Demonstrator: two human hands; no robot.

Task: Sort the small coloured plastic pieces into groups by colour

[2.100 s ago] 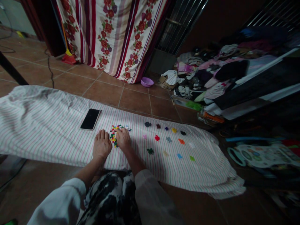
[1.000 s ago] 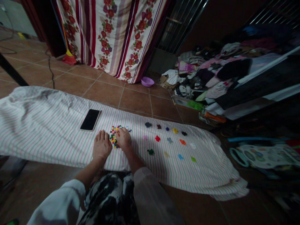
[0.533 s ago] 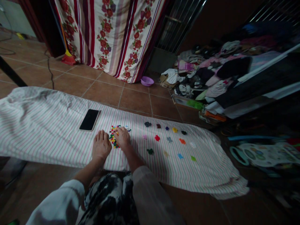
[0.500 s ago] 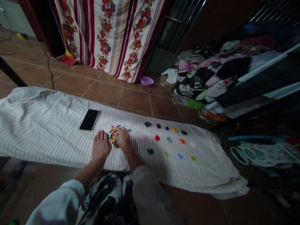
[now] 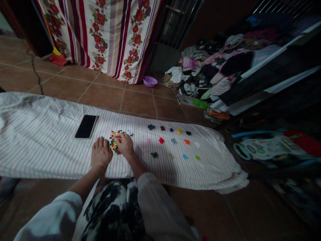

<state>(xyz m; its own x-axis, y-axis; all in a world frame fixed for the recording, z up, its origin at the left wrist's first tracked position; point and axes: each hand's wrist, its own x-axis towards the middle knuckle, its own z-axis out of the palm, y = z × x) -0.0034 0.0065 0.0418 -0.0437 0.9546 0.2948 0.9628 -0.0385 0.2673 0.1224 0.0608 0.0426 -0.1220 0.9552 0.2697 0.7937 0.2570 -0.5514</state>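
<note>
On the striped cloth lies a loose pile of tiny multicoloured pieces [image 5: 113,146], too small to name exactly. My left hand [image 5: 101,153] rests palm down at the pile's left edge, fingers stretched out. Over the pile's right side is my right hand [image 5: 124,144], its thumb and fingertips drawn together among the pieces. Whatever is between those fingertips is too small to make out. To the right, small groups sorted by colour lie in rows, including a red group [image 5: 161,140], a yellow group [image 5: 179,131], a dark green group [image 5: 154,154] and an orange group [image 5: 187,142].
A phone [image 5: 86,127] with a dark screen lies left of the pile on the striped cloth [image 5: 50,144]. Beyond the cloth's far edge are a purple basin [image 5: 150,81] on the tiled floor and a heap of clothes [image 5: 213,67].
The view has swung, so everything sits further left in the picture. My right fingertips have drawn closer together over the pile. My left hand stays beside it.
</note>
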